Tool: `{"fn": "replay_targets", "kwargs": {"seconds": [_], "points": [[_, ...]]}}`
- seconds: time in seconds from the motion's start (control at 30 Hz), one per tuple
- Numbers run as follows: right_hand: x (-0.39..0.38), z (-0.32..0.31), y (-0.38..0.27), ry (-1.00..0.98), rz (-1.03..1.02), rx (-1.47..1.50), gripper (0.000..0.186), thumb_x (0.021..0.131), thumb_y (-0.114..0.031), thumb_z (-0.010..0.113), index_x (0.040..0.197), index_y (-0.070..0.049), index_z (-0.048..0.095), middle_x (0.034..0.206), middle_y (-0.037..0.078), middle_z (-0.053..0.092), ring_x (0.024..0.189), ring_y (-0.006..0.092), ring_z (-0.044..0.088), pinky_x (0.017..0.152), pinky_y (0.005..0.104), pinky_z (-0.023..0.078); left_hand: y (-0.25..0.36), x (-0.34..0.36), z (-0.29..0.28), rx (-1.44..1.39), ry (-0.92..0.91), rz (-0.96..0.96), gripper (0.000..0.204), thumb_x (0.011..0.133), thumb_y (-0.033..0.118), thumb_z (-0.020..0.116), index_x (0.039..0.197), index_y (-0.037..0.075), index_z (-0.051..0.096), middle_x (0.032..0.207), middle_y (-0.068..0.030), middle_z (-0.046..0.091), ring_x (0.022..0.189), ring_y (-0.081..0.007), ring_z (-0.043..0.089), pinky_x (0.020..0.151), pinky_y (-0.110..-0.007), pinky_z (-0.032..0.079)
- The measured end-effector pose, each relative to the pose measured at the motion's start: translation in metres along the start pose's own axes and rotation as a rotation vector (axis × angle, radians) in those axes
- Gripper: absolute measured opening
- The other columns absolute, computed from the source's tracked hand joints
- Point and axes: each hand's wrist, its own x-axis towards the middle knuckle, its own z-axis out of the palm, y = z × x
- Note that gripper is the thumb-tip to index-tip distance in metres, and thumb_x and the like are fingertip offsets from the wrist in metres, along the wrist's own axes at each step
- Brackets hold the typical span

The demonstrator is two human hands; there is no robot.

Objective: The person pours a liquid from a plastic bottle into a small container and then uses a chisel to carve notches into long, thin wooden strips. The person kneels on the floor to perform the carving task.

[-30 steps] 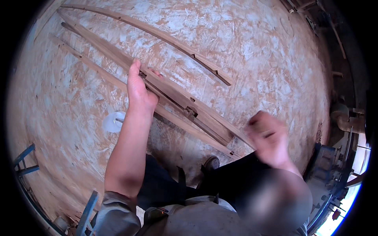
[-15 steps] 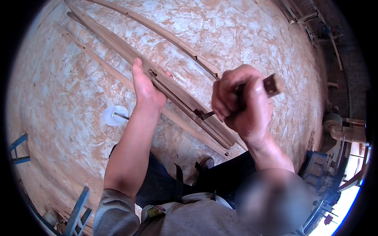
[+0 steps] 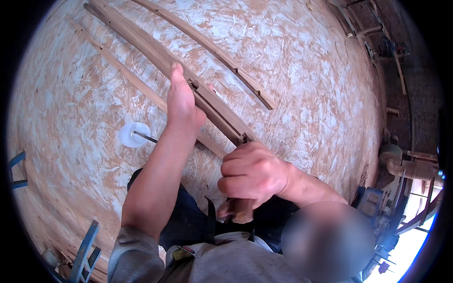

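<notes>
Timber [image 3: 153, 51] slants, upper left to centre.
My right hand [image 3: 255, 172], gripping a wooden handle [image 3: 242, 210], hides its lower end; my left hand [image 3: 183, 103] clasps it higher.

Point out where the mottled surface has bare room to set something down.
The broadest bare patch lies between the right wooden strip and the equipment at far right. Another lies left of the left wooden strip and white container. Crowded: the middle, where the left hand, right hand and held timber are.
</notes>
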Motion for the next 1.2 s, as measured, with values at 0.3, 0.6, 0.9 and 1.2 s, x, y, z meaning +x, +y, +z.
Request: {"fn": "replay_targets", "kwargs": {"seconds": [0.3, 0.6, 0.9, 1.2], "points": [[0.009, -0.011, -0.029, 0.026, -0.059, 0.138, 0.039, 0.082, -0.032, 0.076, 0.071, -0.002, 0.055, 0.057, 0.002, 0.039, 0.044, 0.0209, 0.044, 0.039, 0.0327, 0.032, 0.005, -0.007, -0.002, -0.087, -0.133, 0.074, 0.049, 0.096, 0.054, 0.045, 0.105, 0.006, 0.045, 0.088, -0.0093, 0.050, 0.076, -0.0243, 0.056, 0.070, -0.041, 0.051], [0.007, -0.041, -0.037, 0.718, 0.355, 0.480, 0.055, 0.090, -0.054, 0.056, 0.121, -0.008, 0.051, 0.074, 0.001, 0.044, 0.059, 0.0141, 0.044, 0.048, 0.0292, 0.047, 0.003, -0.006, -0.005, -0.106, -0.085, 0.015, 0.047, 0.096, 0.054, 0.044, 0.101, 0.007, 0.045, 0.083, -0.0091, 0.051, 0.072, -0.0241, 0.055, 0.068, -0.043, 0.049], [0.008, -0.024, -0.026, 0.959, 0.464, 0.700, 0.024, 0.097, -0.017, 0.054, 0.112, 0.002, 0.050, 0.070, 0.007, 0.051, 0.058, 0.0135, 0.049, 0.049, 0.0289, 0.046, 0.002, -0.007, -0.012, -0.074, -0.163, 0.014, 0.061, 0.094, 0.058, 0.047, 0.117, 0.002, 0.040, 0.091, -0.0104, 0.047, 0.074, -0.0240, 0.054, 0.067, -0.041, 0.051], [0.008, -0.008, -0.016, 0.867, 0.416, 0.591, 0.023, 0.093, -0.017, 0.065, 0.095, -0.001, 0.048, 0.071, 0.008, 0.053, 0.056, 0.0124, 0.049, 0.049, 0.0248, 0.043, 0.005, -0.009, -0.010, -0.108, -0.111, -0.056, 0.056, 0.093, 0.057, 0.047, 0.108, 0.003, 0.044, 0.088, -0.0111, 0.051, 0.074, -0.0246, 0.056, 0.067, -0.041, 0.051]]}}
